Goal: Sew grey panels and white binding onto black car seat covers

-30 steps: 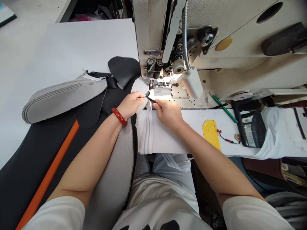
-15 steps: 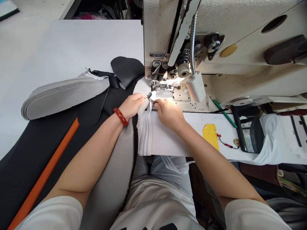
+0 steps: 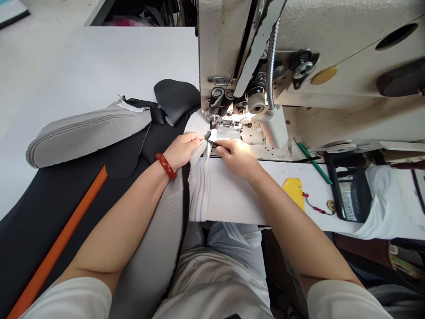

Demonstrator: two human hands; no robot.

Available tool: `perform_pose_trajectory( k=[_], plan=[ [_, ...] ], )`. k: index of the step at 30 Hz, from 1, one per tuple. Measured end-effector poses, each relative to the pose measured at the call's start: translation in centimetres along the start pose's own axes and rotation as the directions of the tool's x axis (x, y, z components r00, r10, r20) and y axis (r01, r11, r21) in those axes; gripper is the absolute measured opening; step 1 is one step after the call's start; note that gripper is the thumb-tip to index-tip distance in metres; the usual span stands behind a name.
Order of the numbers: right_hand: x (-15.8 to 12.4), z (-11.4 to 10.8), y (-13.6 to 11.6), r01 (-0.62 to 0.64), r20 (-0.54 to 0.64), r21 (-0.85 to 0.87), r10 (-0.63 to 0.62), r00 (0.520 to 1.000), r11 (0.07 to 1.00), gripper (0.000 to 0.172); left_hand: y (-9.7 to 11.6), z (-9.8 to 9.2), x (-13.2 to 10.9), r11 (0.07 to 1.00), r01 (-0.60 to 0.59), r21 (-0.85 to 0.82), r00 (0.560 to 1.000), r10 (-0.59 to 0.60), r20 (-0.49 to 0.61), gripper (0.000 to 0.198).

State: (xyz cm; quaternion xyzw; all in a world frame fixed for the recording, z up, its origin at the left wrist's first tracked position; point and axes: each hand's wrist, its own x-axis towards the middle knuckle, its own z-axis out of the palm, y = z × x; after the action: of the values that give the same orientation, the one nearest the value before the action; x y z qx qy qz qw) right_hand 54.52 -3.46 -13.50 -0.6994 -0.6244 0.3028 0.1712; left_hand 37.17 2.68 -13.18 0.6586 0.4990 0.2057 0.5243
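My left hand (image 3: 181,150), with a red bangle at its wrist, pinches the edge of a light grey mesh fabric (image 3: 166,212) just in front of the sewing machine's needle area (image 3: 214,122). A small black bit sticks out by its fingertips. My right hand (image 3: 237,157) is closed around a thin, dark pointed tool (image 3: 213,143), its tip touching the fabric beside my left fingers. Whether it is tweezers or an awl I cannot make out. A white striped band (image 3: 199,195) hangs under the work toward the table's front edge.
Black fabric (image 3: 26,212) with an orange strip (image 3: 63,235) and a grey padded piece (image 3: 89,133) lies left. Right are a green pencil-like stick (image 3: 314,162), a yellow tag (image 3: 294,191), a black tray (image 3: 348,190) and white band (image 3: 385,195). The machine's lamp (image 3: 275,126) hangs low.
My right hand has shifted slightly right and back from the fabric, showing more of the dark tool. My left hand keeps its pinch. The view has moved a little.
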Motion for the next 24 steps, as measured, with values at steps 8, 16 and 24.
perform_pose_trajectory(
  k=[8,16,24],
  plan=[
    [-0.8,0.7,-0.7,-0.026,-0.081,-0.211,0.009,0.997,0.977,0.035,0.2,0.0,-0.1,1.0,-0.01,0.012,1.0,0.01,-0.001,0.03],
    [-0.5,0.3,0.2,0.046,-0.033,-0.177,-0.053,0.998,0.983,0.036,0.2,-0.2,0.0,0.999,0.035,-0.032,0.999,-0.034,0.021,0.028],
    [-0.3,0.2,1.0,0.091,-0.03,-0.16,-0.097,0.995,0.983,0.037,0.1,-0.3,0.0,0.998,0.043,-0.042,0.999,-0.042,0.025,0.029]
  ],
)
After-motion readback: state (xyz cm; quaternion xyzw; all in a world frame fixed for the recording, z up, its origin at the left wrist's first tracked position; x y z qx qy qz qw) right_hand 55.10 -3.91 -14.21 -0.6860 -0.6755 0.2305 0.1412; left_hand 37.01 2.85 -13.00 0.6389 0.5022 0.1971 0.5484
